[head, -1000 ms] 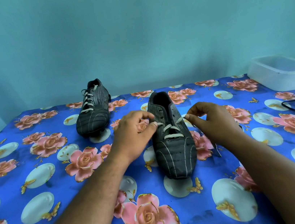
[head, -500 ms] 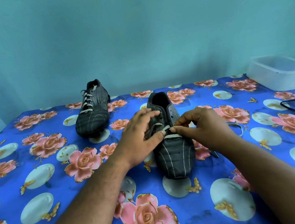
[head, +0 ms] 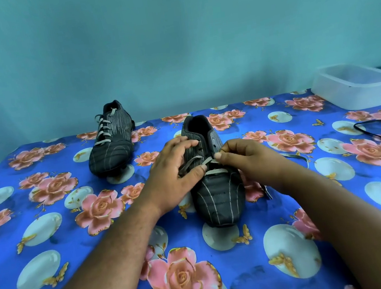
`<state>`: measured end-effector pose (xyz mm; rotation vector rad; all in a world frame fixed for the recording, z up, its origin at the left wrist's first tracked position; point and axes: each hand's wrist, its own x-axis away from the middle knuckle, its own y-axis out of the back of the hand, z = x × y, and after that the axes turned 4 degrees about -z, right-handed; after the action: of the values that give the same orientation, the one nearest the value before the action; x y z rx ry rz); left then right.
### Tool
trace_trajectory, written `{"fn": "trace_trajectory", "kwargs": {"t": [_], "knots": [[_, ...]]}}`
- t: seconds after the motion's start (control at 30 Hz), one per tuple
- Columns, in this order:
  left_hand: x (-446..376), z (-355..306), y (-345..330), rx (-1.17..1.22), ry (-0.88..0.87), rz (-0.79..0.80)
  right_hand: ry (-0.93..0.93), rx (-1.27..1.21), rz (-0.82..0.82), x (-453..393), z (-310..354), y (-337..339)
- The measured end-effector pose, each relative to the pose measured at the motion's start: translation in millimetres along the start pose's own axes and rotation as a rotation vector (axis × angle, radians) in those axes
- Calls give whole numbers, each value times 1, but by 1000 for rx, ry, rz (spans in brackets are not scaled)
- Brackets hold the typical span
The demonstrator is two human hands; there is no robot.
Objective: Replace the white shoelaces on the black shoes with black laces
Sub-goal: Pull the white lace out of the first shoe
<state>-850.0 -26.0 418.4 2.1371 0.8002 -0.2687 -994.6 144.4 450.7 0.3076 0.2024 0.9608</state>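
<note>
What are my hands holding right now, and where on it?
The right hand pinches the white lace where it crosses the near shoe, by the right eyelets. The left hand steadies the shoe's left side, thumb on the lace.

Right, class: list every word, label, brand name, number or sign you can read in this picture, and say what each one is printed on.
No readable text anywhere.
Near shoe: only pale stripes; a faint mark on the toe, too blurred to read.
Far shoe: stripes only, no legible brand.
Plastic tub: no label visible.
Tablecloth: roses and butterflies, no words.
</note>
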Motion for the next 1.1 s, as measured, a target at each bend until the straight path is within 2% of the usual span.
{"fn": "trace_trajectory", "kwargs": {"t": [0.1,0.17,0.23,0.37,0.5,0.57,0.63,0.7,0.8,0.97,1.1], "knots": [[1,-2,0,8,30,18,160,201,-87,-1,0,0],[1,-1,-1,-4,36,30,192,192,-122,0,2,1],[-1,1,-2,1,56,44,157,104,-109,1,3,1],[-2,2,-3,18,75,55,-15,-137,45,3,4,-1],[-3,1,-3,38,76,44,-54,-221,27,2,5,1],[-3,1,-3,37,68,43,-13,-157,11,2,6,-2],[-3,1,-3,48,72,49,92,9,-41,1,5,-4],[-2,1,-3,54,78,55,160,50,-97,0,4,-3],[-3,2,-3,27,72,50,138,-6,-80,1,2,1],[-4,4,-5,14,73,35,47,-245,82,1,0,5],[-5,5,-5,-3,75,30,34,-471,32,-3,0,7]]}}
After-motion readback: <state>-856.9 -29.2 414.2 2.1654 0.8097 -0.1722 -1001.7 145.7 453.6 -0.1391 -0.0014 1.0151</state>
